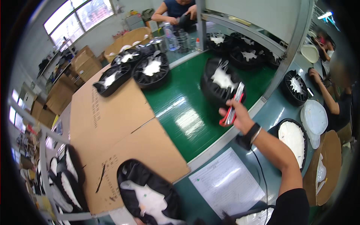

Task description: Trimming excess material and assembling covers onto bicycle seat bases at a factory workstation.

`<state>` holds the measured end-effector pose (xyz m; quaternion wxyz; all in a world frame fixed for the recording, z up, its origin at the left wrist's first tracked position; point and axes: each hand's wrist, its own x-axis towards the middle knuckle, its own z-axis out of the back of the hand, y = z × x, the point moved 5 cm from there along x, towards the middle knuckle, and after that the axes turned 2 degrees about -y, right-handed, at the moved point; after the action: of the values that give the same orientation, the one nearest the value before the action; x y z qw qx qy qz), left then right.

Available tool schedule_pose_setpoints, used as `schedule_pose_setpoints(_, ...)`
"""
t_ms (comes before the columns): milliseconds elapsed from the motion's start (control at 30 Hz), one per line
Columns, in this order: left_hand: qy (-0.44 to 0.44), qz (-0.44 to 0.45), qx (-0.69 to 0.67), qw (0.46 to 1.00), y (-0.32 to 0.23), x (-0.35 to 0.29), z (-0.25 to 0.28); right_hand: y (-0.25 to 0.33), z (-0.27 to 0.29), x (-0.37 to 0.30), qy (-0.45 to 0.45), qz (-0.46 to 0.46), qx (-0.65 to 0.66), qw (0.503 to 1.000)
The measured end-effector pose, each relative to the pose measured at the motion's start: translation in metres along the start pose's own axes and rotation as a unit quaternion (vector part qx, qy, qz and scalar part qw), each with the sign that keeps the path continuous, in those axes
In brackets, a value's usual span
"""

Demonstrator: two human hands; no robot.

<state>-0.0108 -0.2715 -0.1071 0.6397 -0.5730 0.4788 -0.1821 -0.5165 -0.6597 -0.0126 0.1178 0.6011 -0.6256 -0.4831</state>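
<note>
My right hand [241, 117] is closed around a utility knife [227, 120] with a red and silver body, its tip pointing up and away. Just beyond the knife, a black padded seat-shaped piece [212, 92] lies on the green belt, its cover gathered over a white base; whether my fingers touch it is unclear. At the bottom edge, a bit of skin beside a near black piece [127, 176] appears to be my left hand [138, 221]. Its fingers are hidden. That near piece shows a white, irregular base and rests partly on the cardboard.
Flat cardboard [108, 127] covers the left side, with black pieces [152, 80] at its far end. A metal frame [279, 75] rises beyond the belt [168, 116]. A printed sheet [227, 183] lies near me. Co-workers sit across [176, 11] and at right [332, 99].
</note>
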Motion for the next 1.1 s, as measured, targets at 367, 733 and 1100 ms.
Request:
schedule_pose_setpoints(367,-0.069,0.031,0.209,0.975,-0.104,-0.108,0.011,-0.062,-0.098,-0.316,0.325,-0.213,-0.338,0.857)
schedule_pose_setpoints(733,-0.075,0.139,0.13,0.979,0.046,-0.289,0.138,-0.129,-0.105,-0.562,0.326,-0.33,-0.266,0.845)
schedule_pose_setpoints(1100,-0.052,-0.132,0.48,0.866,-0.063,-0.319,0.153,-0.247,0.056,-0.559,0.228,-0.036,-0.576,0.784)
